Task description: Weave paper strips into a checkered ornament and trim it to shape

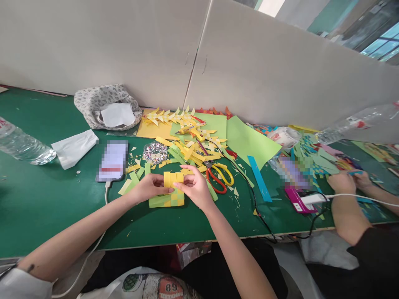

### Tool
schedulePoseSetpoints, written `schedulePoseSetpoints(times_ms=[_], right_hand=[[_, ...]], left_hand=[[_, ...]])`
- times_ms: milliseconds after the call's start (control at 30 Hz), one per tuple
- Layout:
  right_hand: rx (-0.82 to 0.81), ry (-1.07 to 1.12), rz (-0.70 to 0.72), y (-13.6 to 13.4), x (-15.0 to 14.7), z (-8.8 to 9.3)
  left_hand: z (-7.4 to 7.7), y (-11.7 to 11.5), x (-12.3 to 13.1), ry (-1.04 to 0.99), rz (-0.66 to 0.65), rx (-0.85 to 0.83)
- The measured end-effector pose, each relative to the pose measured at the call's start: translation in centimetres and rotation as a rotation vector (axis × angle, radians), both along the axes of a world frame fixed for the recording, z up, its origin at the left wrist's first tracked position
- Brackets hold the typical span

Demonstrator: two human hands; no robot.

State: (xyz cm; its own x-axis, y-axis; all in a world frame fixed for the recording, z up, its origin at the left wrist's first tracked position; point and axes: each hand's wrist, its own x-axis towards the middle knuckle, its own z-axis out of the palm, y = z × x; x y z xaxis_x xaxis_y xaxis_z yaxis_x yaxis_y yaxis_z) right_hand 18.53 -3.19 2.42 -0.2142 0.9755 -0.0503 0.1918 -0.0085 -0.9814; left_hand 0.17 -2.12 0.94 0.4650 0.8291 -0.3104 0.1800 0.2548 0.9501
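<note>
A woven mat of yellow and green paper strips [168, 201] lies near the table's front, its upper yellow part folded up between my hands. My left hand [152, 185] grips its left side, thumb in front and fingers behind. On the right side my right hand [197, 187] pinches the same mat, with thumb across the front and index finger stretched above. Just beyond my hands lie loose yellow paper strips [190, 154] and green ones. Scissors [220, 176] with red and yellow handles rest right of my right hand.
A phone [112, 160] on a white cable lies to the left, near a water bottle [25, 143]. Behind are a cloth bag [90, 106], a yellow glue gun [195, 132] with a black cord and green sheets [249, 141]. Another person's hands [343, 182] work at right beside a pink power strip [294, 199].
</note>
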Motion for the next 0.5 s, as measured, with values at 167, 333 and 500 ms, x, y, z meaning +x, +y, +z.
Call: schedulePoseSetpoints(times_ms=[167, 333, 500], right_hand=[[-0.023, 0.002, -0.029, 0.20, 0.36, 0.38], [0.003, -0.006, -0.080, 0.36, 0.57, 0.27], [0.022, -0.005, -0.086, 0.24, 0.22, -0.02]], left_hand=[[0.23, -0.09, 0.01, 0.006, 0.051, -0.002], [0.50, -0.11, 0.16, -0.005, 0.059, -0.026], [0.24, -0.04, 0.24, -0.025, 0.059, -0.040]])
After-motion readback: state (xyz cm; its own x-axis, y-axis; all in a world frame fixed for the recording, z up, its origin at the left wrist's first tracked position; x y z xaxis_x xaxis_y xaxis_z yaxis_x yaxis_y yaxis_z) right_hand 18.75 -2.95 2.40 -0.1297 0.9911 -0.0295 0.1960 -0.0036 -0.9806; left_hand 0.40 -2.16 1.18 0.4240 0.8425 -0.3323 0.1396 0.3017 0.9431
